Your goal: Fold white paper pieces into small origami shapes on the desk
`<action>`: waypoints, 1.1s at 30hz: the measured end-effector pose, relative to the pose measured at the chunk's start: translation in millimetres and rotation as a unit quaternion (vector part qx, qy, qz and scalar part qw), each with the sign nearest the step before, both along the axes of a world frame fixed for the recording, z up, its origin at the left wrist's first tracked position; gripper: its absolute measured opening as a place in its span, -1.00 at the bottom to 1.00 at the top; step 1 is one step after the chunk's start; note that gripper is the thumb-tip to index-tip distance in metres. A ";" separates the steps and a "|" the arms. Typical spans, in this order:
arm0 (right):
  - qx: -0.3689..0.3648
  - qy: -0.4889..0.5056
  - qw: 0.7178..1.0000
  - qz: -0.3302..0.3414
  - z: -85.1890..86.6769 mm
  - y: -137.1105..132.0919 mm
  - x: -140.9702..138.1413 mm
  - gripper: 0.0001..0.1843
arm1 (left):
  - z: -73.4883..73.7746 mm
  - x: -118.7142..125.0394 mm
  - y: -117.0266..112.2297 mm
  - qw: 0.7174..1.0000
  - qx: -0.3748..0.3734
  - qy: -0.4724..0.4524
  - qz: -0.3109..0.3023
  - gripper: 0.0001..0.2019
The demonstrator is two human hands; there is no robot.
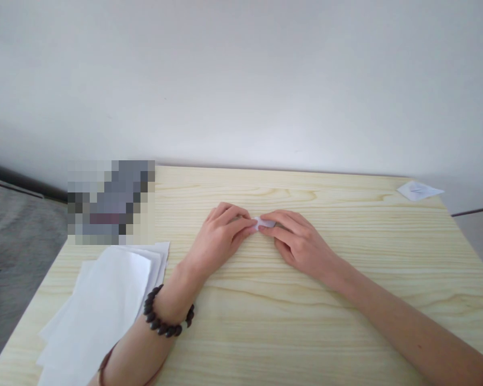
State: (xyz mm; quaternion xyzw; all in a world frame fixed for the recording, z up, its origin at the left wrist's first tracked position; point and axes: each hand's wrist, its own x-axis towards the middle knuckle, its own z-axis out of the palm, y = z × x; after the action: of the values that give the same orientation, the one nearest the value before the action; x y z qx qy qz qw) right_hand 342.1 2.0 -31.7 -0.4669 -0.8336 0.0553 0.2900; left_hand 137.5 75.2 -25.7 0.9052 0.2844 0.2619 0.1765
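A small folded piece of white paper (264, 223) is pinched between my two hands at the middle of the wooden table. My left hand (227, 230) grips its left end with thumb and fingertips. From the right, my right hand (295, 236) has its fingertips pressed on the same paper. Most of the paper is covered by the fingers, so its full shape is hidden. A dark beaded bracelet (165, 321) circles my left wrist.
Loose white sheets (100, 300) lie in a stack on the table's left side. Behind them is a blurred-out dark object (121, 198). A folded white paper piece (418, 190) sits at the far right corner. The wall (241, 80) stands along the table's (265, 332) back edge.
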 end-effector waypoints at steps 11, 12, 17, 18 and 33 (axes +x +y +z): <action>-0.043 0.079 0.995 -0.045 2.8 4.8 0.8 -0.78 | 2.6 4.6 -3.5 0.999 0.012 -0.030 -0.029 -0.78; -0.036 0.085 0.995 -0.049 2.9 4.7 1.0 -0.81 | 3.6 5.1 -4.6 0.999 0.009 -0.034 -0.029 -0.79; -0.002 0.111 0.994 -0.013 4.1 2.6 1.8 -0.91 | 6.3 8.8 -11.0 0.998 0.017 -0.045 -0.049 -0.86; 0.000 0.113 0.994 -0.003 4.0 2.0 1.8 -0.91 | 6.1 9.5 -12.1 0.997 0.017 -0.049 -0.052 -0.87; 0.015 0.132 0.991 -0.002 5.4 0.0 -1.9 -0.83 | 16.8 16.7 -20.1 0.985 -0.150 -0.082 0.020 -0.86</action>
State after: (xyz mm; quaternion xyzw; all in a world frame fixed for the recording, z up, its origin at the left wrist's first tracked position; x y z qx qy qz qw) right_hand 340.2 2.1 -26.3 -0.4529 -0.7878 0.1034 0.4045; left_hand 154.2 55.1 -9.0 0.8380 0.3230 0.2935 0.3276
